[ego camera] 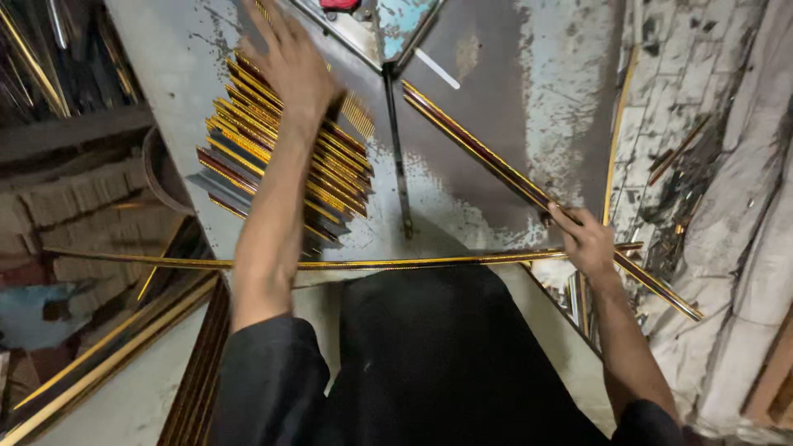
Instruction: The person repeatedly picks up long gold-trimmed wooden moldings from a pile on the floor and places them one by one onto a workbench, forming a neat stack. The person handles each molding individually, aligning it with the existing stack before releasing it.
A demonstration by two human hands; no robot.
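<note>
Long gold-and-maroon moulding strip: light, springy, easy to scuff. Hold it near an end, not by the thin edge.

Your right hand [588, 241] has its grip closed around a long moulding strip [529, 188] that runs diagonally up and away from that grip across the table [496, 91]. Thin and long, so it likely flexes and whips if you lift from one end only; the finish looks glossy, so probably slick and easy to mark. A second long strip [372, 263] lies crosswise just below that grip, along the near table edge; I can't tell whether the fingers touch it. Your left hand [289, 62] is blurred, fingers spread, grip open and flat, resting on or just above the stack of short cut pieces [281, 157]. Those are short and stiff and sit loosely fanned, so they will likely slide.
</note>
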